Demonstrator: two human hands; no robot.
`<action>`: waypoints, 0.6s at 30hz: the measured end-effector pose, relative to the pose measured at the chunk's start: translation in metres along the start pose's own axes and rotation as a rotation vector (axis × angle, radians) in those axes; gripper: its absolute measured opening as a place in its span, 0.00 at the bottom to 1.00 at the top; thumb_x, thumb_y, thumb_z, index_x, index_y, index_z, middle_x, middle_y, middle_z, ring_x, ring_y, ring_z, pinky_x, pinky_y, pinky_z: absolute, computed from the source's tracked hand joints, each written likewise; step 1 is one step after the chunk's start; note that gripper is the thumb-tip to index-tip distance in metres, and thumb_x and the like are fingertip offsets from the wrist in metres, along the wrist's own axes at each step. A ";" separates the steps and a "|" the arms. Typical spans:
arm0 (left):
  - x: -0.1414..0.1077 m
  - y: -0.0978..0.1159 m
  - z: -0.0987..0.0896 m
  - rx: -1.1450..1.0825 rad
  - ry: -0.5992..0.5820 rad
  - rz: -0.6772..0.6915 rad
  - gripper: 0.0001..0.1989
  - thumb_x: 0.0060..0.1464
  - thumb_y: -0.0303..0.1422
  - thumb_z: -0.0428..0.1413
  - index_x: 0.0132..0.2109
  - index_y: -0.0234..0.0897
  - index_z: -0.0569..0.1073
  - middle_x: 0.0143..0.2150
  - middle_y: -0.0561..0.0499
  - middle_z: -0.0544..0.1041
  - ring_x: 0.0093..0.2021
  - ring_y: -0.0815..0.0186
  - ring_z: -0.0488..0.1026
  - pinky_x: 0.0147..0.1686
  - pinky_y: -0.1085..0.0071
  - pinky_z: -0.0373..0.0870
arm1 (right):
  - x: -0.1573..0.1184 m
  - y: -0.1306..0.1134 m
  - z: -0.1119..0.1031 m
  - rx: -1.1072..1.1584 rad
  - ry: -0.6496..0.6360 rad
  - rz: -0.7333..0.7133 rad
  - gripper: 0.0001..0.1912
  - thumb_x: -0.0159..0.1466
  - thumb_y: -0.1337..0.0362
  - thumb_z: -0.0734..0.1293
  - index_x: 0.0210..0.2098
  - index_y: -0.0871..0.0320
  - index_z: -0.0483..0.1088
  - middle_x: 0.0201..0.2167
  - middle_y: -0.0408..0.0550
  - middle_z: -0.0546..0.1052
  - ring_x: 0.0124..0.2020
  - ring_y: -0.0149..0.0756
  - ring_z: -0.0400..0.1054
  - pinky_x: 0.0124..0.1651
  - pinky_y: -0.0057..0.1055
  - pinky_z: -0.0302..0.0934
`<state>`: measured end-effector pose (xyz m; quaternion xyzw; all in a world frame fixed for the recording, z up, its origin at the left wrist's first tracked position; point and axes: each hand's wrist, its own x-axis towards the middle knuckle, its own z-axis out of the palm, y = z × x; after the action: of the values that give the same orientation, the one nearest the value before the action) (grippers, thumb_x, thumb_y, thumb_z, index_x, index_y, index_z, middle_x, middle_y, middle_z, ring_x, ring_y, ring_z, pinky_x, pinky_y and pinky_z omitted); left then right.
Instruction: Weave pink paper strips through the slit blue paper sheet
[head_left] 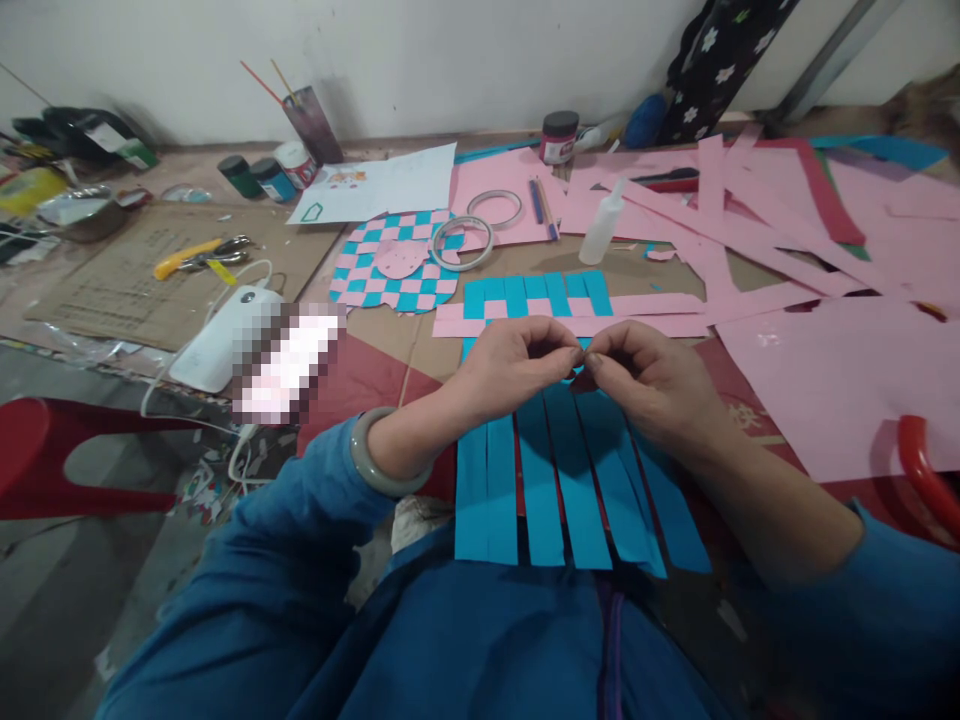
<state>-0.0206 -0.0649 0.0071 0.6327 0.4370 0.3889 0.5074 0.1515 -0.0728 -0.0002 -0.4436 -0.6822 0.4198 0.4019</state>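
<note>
Blue strips (585, 530) run side by side beneath both hands, their near ends at the person's front; their far ends interlace with pink strips (652, 318) laid crosswise on the table; left hand (510, 370) and right hand (664, 390) meet above the blue strips, thumbs and forefingers pinched closed, fingertips touching; whatever sits between them is too small to tell; beyond lies a blue-and-pink checkered piece (360, 270), one of two tape rolls (461, 266) overlapping its right edge; a translucent bottle (600, 230) stands to their right.
</note>
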 end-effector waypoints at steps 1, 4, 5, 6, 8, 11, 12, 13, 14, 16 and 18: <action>0.000 0.000 0.000 -0.001 0.003 0.004 0.05 0.52 0.31 0.56 0.32 0.33 0.74 0.27 0.52 0.74 0.28 0.72 0.70 0.30 0.74 0.67 | 0.000 0.000 0.000 0.013 0.001 0.007 0.06 0.61 0.62 0.67 0.29 0.54 0.66 0.24 0.42 0.76 0.26 0.33 0.74 0.30 0.31 0.66; 0.000 0.000 0.000 -0.005 0.015 0.010 0.05 0.51 0.30 0.56 0.31 0.33 0.74 0.27 0.52 0.74 0.29 0.72 0.70 0.30 0.74 0.67 | 0.001 0.000 0.000 0.055 0.005 0.027 0.06 0.60 0.61 0.67 0.29 0.54 0.66 0.25 0.41 0.75 0.27 0.33 0.74 0.30 0.31 0.67; 0.000 0.001 0.000 -0.006 0.020 0.011 0.05 0.52 0.30 0.56 0.31 0.33 0.73 0.27 0.53 0.74 0.29 0.73 0.70 0.30 0.75 0.67 | 0.002 0.000 0.000 0.061 0.011 0.031 0.07 0.60 0.62 0.68 0.29 0.54 0.66 0.24 0.41 0.75 0.27 0.33 0.74 0.30 0.31 0.67; 0.000 0.001 0.000 -0.006 0.029 0.015 0.05 0.51 0.31 0.57 0.31 0.34 0.73 0.27 0.53 0.74 0.29 0.73 0.70 0.30 0.75 0.67 | 0.002 0.000 0.000 0.064 0.021 0.032 0.07 0.60 0.62 0.67 0.28 0.54 0.66 0.24 0.41 0.74 0.26 0.33 0.74 0.30 0.31 0.67; 0.000 0.001 0.000 -0.001 0.052 0.029 0.05 0.51 0.31 0.57 0.30 0.34 0.73 0.27 0.53 0.74 0.28 0.73 0.69 0.29 0.75 0.66 | 0.003 -0.001 0.001 0.064 0.036 0.035 0.06 0.59 0.63 0.67 0.27 0.53 0.66 0.23 0.41 0.74 0.25 0.33 0.73 0.29 0.31 0.67; -0.001 0.001 0.001 0.001 0.047 0.032 0.04 0.50 0.31 0.58 0.30 0.34 0.73 0.27 0.53 0.74 0.27 0.73 0.68 0.28 0.75 0.65 | 0.002 -0.001 0.001 0.060 0.033 0.032 0.05 0.60 0.63 0.66 0.28 0.53 0.66 0.24 0.41 0.75 0.25 0.33 0.73 0.29 0.31 0.67; -0.001 0.001 0.001 -0.002 0.035 0.028 0.04 0.51 0.31 0.58 0.31 0.34 0.73 0.27 0.53 0.74 0.28 0.73 0.69 0.28 0.75 0.65 | 0.002 -0.001 0.001 0.051 0.032 0.024 0.05 0.60 0.63 0.66 0.29 0.53 0.66 0.24 0.42 0.75 0.26 0.33 0.73 0.30 0.32 0.67; -0.001 0.000 0.001 -0.006 0.025 0.024 0.04 0.51 0.31 0.57 0.31 0.34 0.74 0.28 0.53 0.75 0.28 0.73 0.70 0.29 0.75 0.66 | 0.001 -0.002 0.001 0.036 0.033 0.013 0.04 0.60 0.63 0.66 0.29 0.53 0.66 0.24 0.42 0.75 0.26 0.34 0.73 0.30 0.32 0.67; -0.001 0.000 0.002 -0.007 0.021 0.021 0.04 0.51 0.31 0.57 0.31 0.34 0.74 0.28 0.52 0.75 0.28 0.73 0.70 0.30 0.75 0.67 | 0.001 -0.002 0.001 0.014 0.039 0.001 0.04 0.60 0.63 0.66 0.29 0.53 0.66 0.24 0.42 0.76 0.26 0.34 0.73 0.30 0.32 0.67; -0.001 -0.001 0.002 -0.002 0.027 0.019 0.04 0.51 0.30 0.57 0.31 0.33 0.74 0.27 0.52 0.75 0.28 0.73 0.70 0.30 0.75 0.67 | 0.000 -0.004 0.001 -0.054 0.053 -0.024 0.04 0.60 0.64 0.65 0.29 0.53 0.67 0.24 0.42 0.76 0.26 0.34 0.72 0.30 0.31 0.67; -0.001 0.000 0.002 0.001 0.027 0.014 0.04 0.51 0.29 0.57 0.30 0.33 0.74 0.27 0.53 0.74 0.28 0.73 0.70 0.29 0.75 0.66 | -0.001 -0.006 0.001 -0.131 0.064 -0.044 0.03 0.60 0.65 0.65 0.29 0.53 0.67 0.24 0.43 0.76 0.25 0.34 0.72 0.28 0.31 0.65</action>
<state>-0.0195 -0.0661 0.0064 0.6307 0.4397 0.4008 0.4983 0.1490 -0.0752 0.0051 -0.4670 -0.7048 0.3508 0.4027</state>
